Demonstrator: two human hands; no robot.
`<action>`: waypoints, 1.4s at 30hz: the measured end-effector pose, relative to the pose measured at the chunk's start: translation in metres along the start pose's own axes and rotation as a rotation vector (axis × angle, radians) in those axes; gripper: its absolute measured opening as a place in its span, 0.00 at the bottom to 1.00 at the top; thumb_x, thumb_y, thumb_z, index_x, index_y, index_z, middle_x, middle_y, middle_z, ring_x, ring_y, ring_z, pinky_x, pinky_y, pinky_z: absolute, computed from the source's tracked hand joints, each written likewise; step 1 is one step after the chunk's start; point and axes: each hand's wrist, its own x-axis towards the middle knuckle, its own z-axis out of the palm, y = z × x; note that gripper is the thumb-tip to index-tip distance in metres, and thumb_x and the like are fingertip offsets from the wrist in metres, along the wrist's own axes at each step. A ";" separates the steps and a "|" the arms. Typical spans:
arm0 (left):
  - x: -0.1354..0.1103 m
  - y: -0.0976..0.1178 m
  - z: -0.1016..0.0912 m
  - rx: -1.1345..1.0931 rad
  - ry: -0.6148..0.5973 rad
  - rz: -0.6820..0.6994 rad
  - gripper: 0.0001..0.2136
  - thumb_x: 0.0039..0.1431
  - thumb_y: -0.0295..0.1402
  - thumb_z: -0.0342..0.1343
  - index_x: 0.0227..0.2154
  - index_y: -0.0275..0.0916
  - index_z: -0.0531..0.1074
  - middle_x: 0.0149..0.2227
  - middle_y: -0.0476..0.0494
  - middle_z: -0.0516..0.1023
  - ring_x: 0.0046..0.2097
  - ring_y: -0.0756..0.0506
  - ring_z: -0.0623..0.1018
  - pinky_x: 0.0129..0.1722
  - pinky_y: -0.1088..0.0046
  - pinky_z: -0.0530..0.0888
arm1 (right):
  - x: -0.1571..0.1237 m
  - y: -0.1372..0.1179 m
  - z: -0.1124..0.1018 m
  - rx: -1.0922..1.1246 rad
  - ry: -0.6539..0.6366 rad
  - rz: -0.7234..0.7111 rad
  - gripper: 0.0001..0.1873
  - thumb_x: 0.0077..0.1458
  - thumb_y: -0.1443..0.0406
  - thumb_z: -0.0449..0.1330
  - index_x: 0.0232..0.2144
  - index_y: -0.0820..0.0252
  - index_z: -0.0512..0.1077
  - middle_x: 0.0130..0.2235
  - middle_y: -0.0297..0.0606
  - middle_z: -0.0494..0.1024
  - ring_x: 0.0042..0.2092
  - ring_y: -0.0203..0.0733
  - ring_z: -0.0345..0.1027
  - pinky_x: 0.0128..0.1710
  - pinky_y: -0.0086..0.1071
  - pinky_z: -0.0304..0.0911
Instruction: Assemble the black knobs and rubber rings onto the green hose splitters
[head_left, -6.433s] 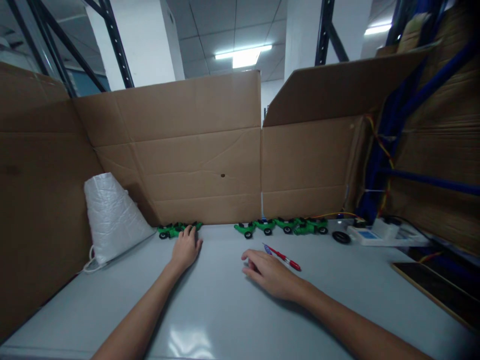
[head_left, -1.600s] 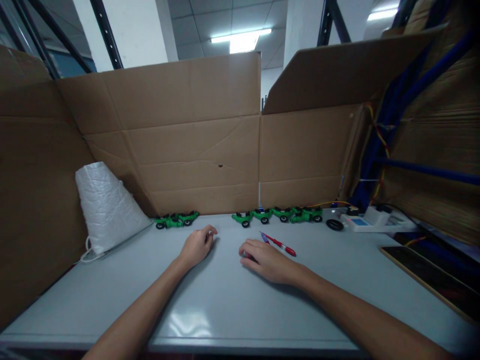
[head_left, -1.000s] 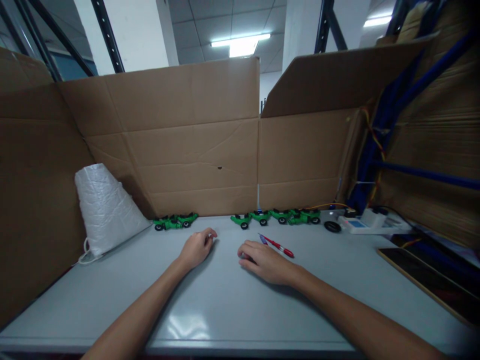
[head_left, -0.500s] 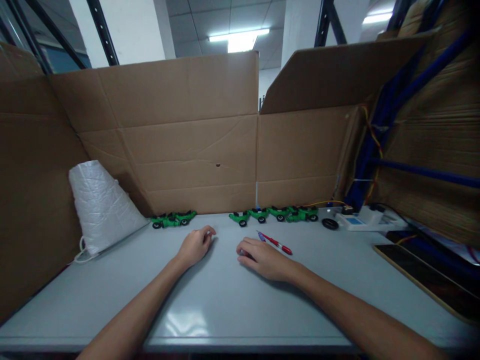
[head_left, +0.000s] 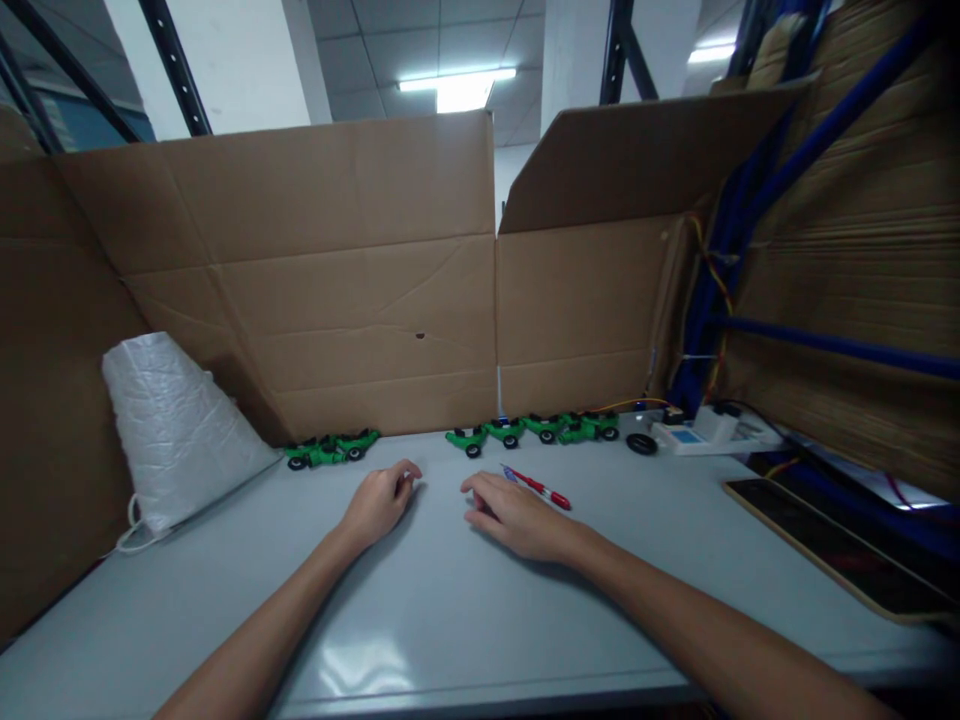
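Observation:
On the grey-white tabletop rests my left hand [head_left: 377,503], its fingers loosely bent and nothing visible in it. My right hand [head_left: 517,513] lies a short way to the right, thumb apart from the loosely curved fingers, holding nothing that shows. Just behind its knuckles is a red and white pen [head_left: 544,489]. A small blue object [head_left: 510,474] sits by the pen's tip, partly hidden by the hand. Green toy vehicles with black wheels stand along the back: a left cluster [head_left: 330,449] beyond my left hand, and a row of several [head_left: 525,430] beyond my right.
Cardboard walls [head_left: 360,300] enclose the table's back and sides. A silvery padded bag [head_left: 176,430] leans at the left. At the right are a black ring [head_left: 641,443], a white power strip [head_left: 720,432] with cables, a dark flat panel [head_left: 832,545] and a blue rack post [head_left: 697,340].
The camera view has turned slightly, so the surroundings sit a little further left. Both hands stay in nearly the same place on the table, and the toys and pen have not moved.

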 end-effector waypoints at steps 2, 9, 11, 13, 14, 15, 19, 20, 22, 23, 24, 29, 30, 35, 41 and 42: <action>0.000 0.000 0.000 0.002 0.006 -0.003 0.12 0.71 0.29 0.51 0.47 0.42 0.78 0.28 0.47 0.80 0.30 0.44 0.77 0.34 0.72 0.63 | 0.001 0.004 0.005 -0.054 0.043 0.024 0.15 0.70 0.63 0.60 0.57 0.58 0.70 0.51 0.43 0.78 0.52 0.49 0.73 0.56 0.41 0.64; 0.000 0.002 -0.002 0.003 0.003 -0.007 0.12 0.71 0.31 0.50 0.48 0.42 0.79 0.30 0.46 0.81 0.31 0.43 0.78 0.35 0.71 0.64 | 0.006 0.008 0.029 -0.249 0.186 0.134 0.21 0.68 0.66 0.60 0.61 0.62 0.70 0.63 0.54 0.70 0.62 0.57 0.67 0.63 0.47 0.63; 0.000 0.001 -0.002 -0.001 0.010 -0.001 0.12 0.71 0.31 0.50 0.48 0.42 0.78 0.32 0.45 0.82 0.33 0.42 0.79 0.36 0.71 0.65 | 0.010 0.011 0.032 -0.275 0.192 0.139 0.25 0.69 0.63 0.60 0.66 0.62 0.68 0.67 0.56 0.66 0.66 0.59 0.64 0.65 0.48 0.61; 0.001 0.000 0.000 -0.003 0.006 -0.004 0.12 0.71 0.31 0.50 0.48 0.42 0.78 0.32 0.45 0.82 0.34 0.42 0.79 0.36 0.71 0.65 | 0.014 0.018 0.032 -0.297 0.176 0.152 0.29 0.70 0.60 0.59 0.69 0.63 0.65 0.71 0.57 0.63 0.69 0.60 0.60 0.67 0.49 0.59; 0.001 -0.001 0.000 -0.003 0.001 -0.009 0.12 0.71 0.31 0.50 0.48 0.42 0.78 0.31 0.45 0.82 0.33 0.42 0.79 0.35 0.71 0.65 | 0.016 0.023 0.032 -0.310 0.164 0.167 0.32 0.71 0.58 0.58 0.71 0.64 0.63 0.72 0.58 0.60 0.71 0.62 0.58 0.68 0.50 0.57; 0.001 -0.002 0.001 -0.003 -0.004 -0.013 0.11 0.71 0.31 0.50 0.48 0.42 0.78 0.30 0.45 0.81 0.32 0.43 0.78 0.35 0.71 0.65 | 0.018 0.027 0.031 -0.318 0.153 0.188 0.34 0.71 0.56 0.58 0.72 0.65 0.61 0.74 0.58 0.57 0.72 0.62 0.56 0.69 0.50 0.56; 0.001 -0.003 0.003 -0.006 -0.005 -0.011 0.11 0.71 0.32 0.51 0.48 0.43 0.78 0.30 0.46 0.81 0.32 0.43 0.78 0.34 0.71 0.64 | 0.023 0.041 0.027 -0.304 0.083 0.191 0.39 0.72 0.50 0.53 0.76 0.63 0.54 0.78 0.55 0.48 0.76 0.61 0.48 0.72 0.51 0.49; 0.001 -0.004 0.004 -0.010 -0.007 -0.004 0.11 0.72 0.32 0.51 0.48 0.43 0.78 0.30 0.46 0.82 0.32 0.43 0.78 0.35 0.71 0.65 | 0.023 0.042 0.026 -0.299 0.062 0.185 0.40 0.72 0.49 0.52 0.77 0.62 0.53 0.79 0.53 0.46 0.76 0.60 0.47 0.72 0.51 0.48; 0.001 -0.003 0.005 -0.019 -0.011 0.017 0.11 0.72 0.33 0.51 0.48 0.43 0.78 0.32 0.45 0.83 0.33 0.43 0.79 0.36 0.71 0.65 | 0.024 0.043 0.024 -0.295 0.027 0.179 0.41 0.72 0.47 0.50 0.78 0.60 0.49 0.79 0.51 0.42 0.77 0.58 0.45 0.72 0.51 0.47; 0.000 -0.003 0.005 -0.023 -0.011 0.025 0.11 0.72 0.33 0.51 0.48 0.43 0.78 0.32 0.45 0.83 0.34 0.43 0.80 0.36 0.71 0.66 | 0.025 0.043 0.023 -0.295 0.013 0.179 0.42 0.72 0.46 0.50 0.78 0.60 0.48 0.80 0.50 0.41 0.77 0.58 0.45 0.72 0.51 0.47; 0.000 -0.003 0.005 -0.026 -0.010 0.032 0.11 0.72 0.33 0.51 0.48 0.43 0.78 0.33 0.45 0.83 0.35 0.43 0.80 0.37 0.71 0.66 | 0.025 0.042 0.022 -0.297 0.002 0.182 0.43 0.73 0.46 0.49 0.78 0.60 0.46 0.80 0.49 0.40 0.77 0.57 0.45 0.72 0.51 0.47; 0.001 0.000 0.005 -0.023 -0.019 0.027 0.12 0.73 0.35 0.51 0.48 0.42 0.79 0.33 0.44 0.84 0.35 0.42 0.80 0.37 0.71 0.67 | 0.026 0.038 0.019 -0.303 -0.002 0.192 0.41 0.73 0.46 0.49 0.78 0.59 0.48 0.79 0.48 0.48 0.76 0.55 0.48 0.71 0.52 0.46; 0.001 0.000 0.004 -0.023 -0.021 0.026 0.12 0.73 0.35 0.50 0.48 0.42 0.79 0.33 0.43 0.84 0.35 0.42 0.80 0.37 0.71 0.67 | 0.025 0.037 0.019 -0.304 0.009 0.183 0.40 0.73 0.47 0.49 0.78 0.59 0.49 0.78 0.49 0.50 0.75 0.56 0.49 0.71 0.52 0.47; -0.001 0.003 0.001 -0.033 -0.010 0.018 0.13 0.73 0.36 0.50 0.48 0.41 0.78 0.31 0.45 0.82 0.32 0.43 0.78 0.35 0.70 0.66 | 0.020 0.030 0.018 -0.343 0.077 0.089 0.33 0.74 0.53 0.55 0.74 0.58 0.59 0.74 0.51 0.62 0.71 0.58 0.57 0.70 0.57 0.46; -0.002 0.012 -0.002 -0.119 0.060 0.015 0.17 0.75 0.44 0.49 0.55 0.40 0.74 0.31 0.47 0.78 0.33 0.44 0.76 0.36 0.70 0.68 | 0.006 0.004 0.013 -0.344 0.074 -0.047 0.29 0.72 0.57 0.59 0.70 0.53 0.64 0.69 0.49 0.70 0.67 0.60 0.61 0.71 0.61 0.45; -0.003 0.013 -0.002 -0.141 0.068 0.026 0.18 0.75 0.45 0.49 0.56 0.40 0.73 0.33 0.47 0.78 0.34 0.44 0.76 0.37 0.70 0.69 | 0.003 -0.003 0.011 -0.332 0.059 -0.077 0.27 0.72 0.57 0.59 0.69 0.54 0.65 0.67 0.50 0.71 0.66 0.60 0.63 0.70 0.60 0.47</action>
